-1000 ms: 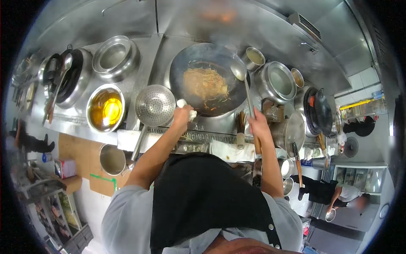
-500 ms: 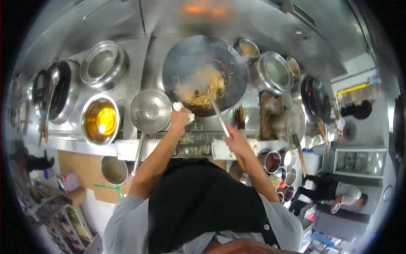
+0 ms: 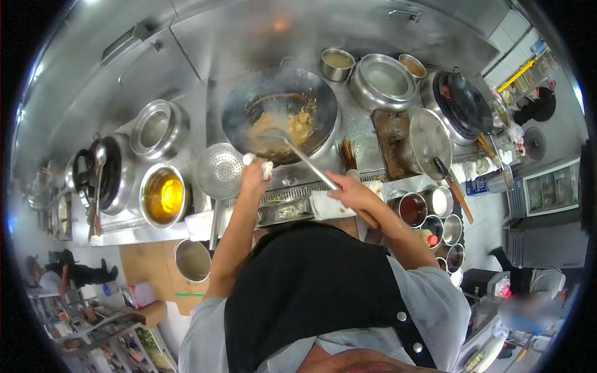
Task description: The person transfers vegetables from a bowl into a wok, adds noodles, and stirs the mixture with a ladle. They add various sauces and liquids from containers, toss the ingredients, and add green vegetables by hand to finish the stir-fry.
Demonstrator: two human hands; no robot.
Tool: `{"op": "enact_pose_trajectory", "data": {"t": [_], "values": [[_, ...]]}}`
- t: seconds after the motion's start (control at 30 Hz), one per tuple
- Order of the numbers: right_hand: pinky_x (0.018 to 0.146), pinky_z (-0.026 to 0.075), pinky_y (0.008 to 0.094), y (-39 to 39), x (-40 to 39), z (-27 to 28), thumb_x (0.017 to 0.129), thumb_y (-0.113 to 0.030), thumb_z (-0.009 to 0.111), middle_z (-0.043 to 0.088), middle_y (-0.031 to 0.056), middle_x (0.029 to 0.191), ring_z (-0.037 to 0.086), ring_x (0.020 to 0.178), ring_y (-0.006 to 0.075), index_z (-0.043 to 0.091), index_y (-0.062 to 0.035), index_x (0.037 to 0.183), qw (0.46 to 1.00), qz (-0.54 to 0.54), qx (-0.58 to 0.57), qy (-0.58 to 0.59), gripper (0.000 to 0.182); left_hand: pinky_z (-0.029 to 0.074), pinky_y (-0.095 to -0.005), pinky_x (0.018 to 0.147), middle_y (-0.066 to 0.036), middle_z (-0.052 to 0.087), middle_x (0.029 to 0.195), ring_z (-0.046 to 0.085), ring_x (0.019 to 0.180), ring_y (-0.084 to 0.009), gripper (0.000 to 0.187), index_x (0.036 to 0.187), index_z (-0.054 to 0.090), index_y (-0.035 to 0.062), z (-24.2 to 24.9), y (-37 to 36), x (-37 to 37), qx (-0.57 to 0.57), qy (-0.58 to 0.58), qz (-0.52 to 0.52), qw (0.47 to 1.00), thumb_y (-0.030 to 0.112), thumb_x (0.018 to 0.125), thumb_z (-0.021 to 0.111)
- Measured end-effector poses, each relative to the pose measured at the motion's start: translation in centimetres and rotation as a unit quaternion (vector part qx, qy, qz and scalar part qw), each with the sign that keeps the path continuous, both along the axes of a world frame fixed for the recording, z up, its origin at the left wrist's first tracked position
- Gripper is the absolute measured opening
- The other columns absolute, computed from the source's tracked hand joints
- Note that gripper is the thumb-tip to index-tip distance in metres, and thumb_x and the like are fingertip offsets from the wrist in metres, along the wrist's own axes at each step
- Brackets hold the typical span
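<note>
Browned, noodle-like strips of food [image 3: 297,129] lie in the dark wok [image 3: 273,87], with some steam over them. My left hand [image 3: 252,180] is closed on a folded white cloth [image 3: 266,169] against the wok's near-left rim. Any handle under the cloth is hidden. In my right hand [image 3: 356,193] is a long-handled metal ladle [image 3: 309,163] with a wooden grip end. Its bowl rests low in the wok, at the near side of the food. Just left of my left hand sits a perforated strainer [image 3: 221,169], its handle toward me.
A bowl of yellow oil [image 3: 163,195] stands left of the strainer. Right of the wok are a bristle brush [image 3: 349,154], a dark brown block [image 3: 392,146] and a mesh strainer [image 3: 428,140]. Seasoning pots [image 3: 413,209] crowd the near right. Other people are at both sides.
The camera view has tilted and shifted. Less steam covers the food. The ladle's bowl now shows at the near side of the wok. Both hands keep their holds.
</note>
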State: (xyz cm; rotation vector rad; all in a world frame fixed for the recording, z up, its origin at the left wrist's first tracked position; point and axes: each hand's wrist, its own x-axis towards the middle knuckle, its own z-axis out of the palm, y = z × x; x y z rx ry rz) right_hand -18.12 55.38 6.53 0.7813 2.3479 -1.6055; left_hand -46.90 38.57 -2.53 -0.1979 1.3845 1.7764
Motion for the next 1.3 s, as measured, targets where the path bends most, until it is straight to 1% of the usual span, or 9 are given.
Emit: {"op": "enact_pose_trajectory", "data": {"t": [0.13,0.23,0.37,0.5,0.63,0.67,0.9,1.17,1.3], "values": [[0.094,0.051,0.0420,1.9,-1.7,-3.4,0.092,-0.023,0.069,0.066,0.0346,0.115,0.067,0.101,0.0452,0.034,-0.0128,0.161,0.959,-0.049,0.243,0.139,0.078,0.052,-0.0400,0.065,-0.004,0.064,0.081,0.064,0.077,-0.0197,0.011,0.105,0.065,0.0098,-4.9,-5.3,4.0,0.042,0.090,0.004,0.995,0.010,0.093,0.064],[0.080,0.055,0.0389,-0.3,-0.1,1.6,0.094,-0.021,0.070,0.071,0.0268,0.104,0.070,0.084,0.0339,0.034,-0.0143,0.162,0.980,-0.038,0.150,0.124,0.078,0.051,-0.0387,0.063,-0.004,0.064,0.081,0.064,0.075,-0.0198,0.012,0.104,0.065,0.0091,-6.1,-10.4,7.9,-0.015,0.176,-0.004,0.984,0.010,0.092,0.065],[0.053,0.049,0.0284,-1.3,2.5,5.5,0.096,-0.016,0.070,0.064,0.0044,0.087,0.055,0.060,0.0092,0.030,-0.0150,0.164,0.986,0.002,-0.159,0.046,0.079,0.049,-0.0358,0.053,-0.008,0.065,0.080,0.063,0.065,-0.0209,0.018,0.100,0.063,0.0042,7.4,-4.9,7.7,-0.059,0.050,0.098,0.992,0.014,0.086,0.070],[0.062,0.055,0.0314,1.9,-1.7,3.4,0.095,-0.013,0.068,0.070,0.0088,0.097,0.065,0.066,0.0179,0.035,-0.0114,0.162,0.998,0.045,0.036,-0.037,0.075,0.049,-0.0371,0.049,-0.007,0.064,0.079,0.064,0.066,-0.0210,0.015,0.099,0.062,0.0056,1.5,0.4,1.7,-0.012,0.016,0.045,0.999,0.012,0.088,0.069],[0.106,0.047,0.0377,1.9,-6.2,1.1,0.091,-0.014,0.068,0.058,0.0282,0.142,0.063,0.125,0.0409,0.039,-0.0034,0.157,0.980,-0.052,0.194,0.011,0.073,0.053,-0.0357,0.061,-0.009,0.065,0.083,0.067,0.074,-0.0217,0.015,0.097,0.061,0.0013,-5.9,-3.8,4.2,0.071,0.078,0.062,0.993,0.003,0.084,0.067],[0.082,0.055,0.0476,2.6,-5.9,-4.0,0.093,-0.020,0.067,0.068,0.0331,0.111,0.068,0.096,0.0485,0.035,-0.0106,0.160,0.916,-0.041,0.328,0.227,0.075,0.053,-0.0358,0.062,-0.009,0.065,0.085,0.067,0.075,-0.0220,0.015,0.098,0.060,0.0007,-3.4,-4.8,5.5,0.065,0.056,0.061,0.994,0.001,0.084,0.066],[0.077,0.057,0.0555,-4.1,3.3,-5.5,0.094,-0.018,0.064,0.070,0.0319,0.104,0.068,0.088,0.0525,0.029,-0.0131,0.162,0.931,-0.035,0.361,0.051,0.077,0.049,-0.0360,0.054,-0.007,0.064,0.082,0.063,0.067,-0.0185,0.020,0.103,0.059,0.0030,-1.2,1.2,-0.8,0.005,0.015,0.048,0.999,0.018,0.094,0.069],[0.083,0.056,0.0518,2.5,-4.2,-1.2,0.094,-0.021,0.066,0.072,0.0285,0.107,0.071,0.091,0.0459,0.030,-0.0153,0.163,0.936,-0.003,0.322,-0.143,0.078,0.051,-0.0343,0.057,-0.004,0.068,0.086,0.064,0.069,-0.0174,0.029,0.117,0.062,0.0085,-0.6,-2.6,-1.6,0.012,-0.073,-0.040,0.996,0.027,0.097,0.070],[0.091,0.054,0.0388,7.5,-7.3,-3.8,0.094,-0.017,0.070,0.073,0.0243,0.114,0.072,0.098,0.0294,0.035,-0.0081,0.160,0.948,-0.142,0.254,0.128,0.075,0.053,-0.0341,0.061,-0.008,0.070,0.088,0.067,0.072,-0.0193,0.029,0.116,0.067,0.0005,-1.1,-10.0,0.7,-0.021,0.033,-0.091,0.995,0.009,0.089,0.069]]}}
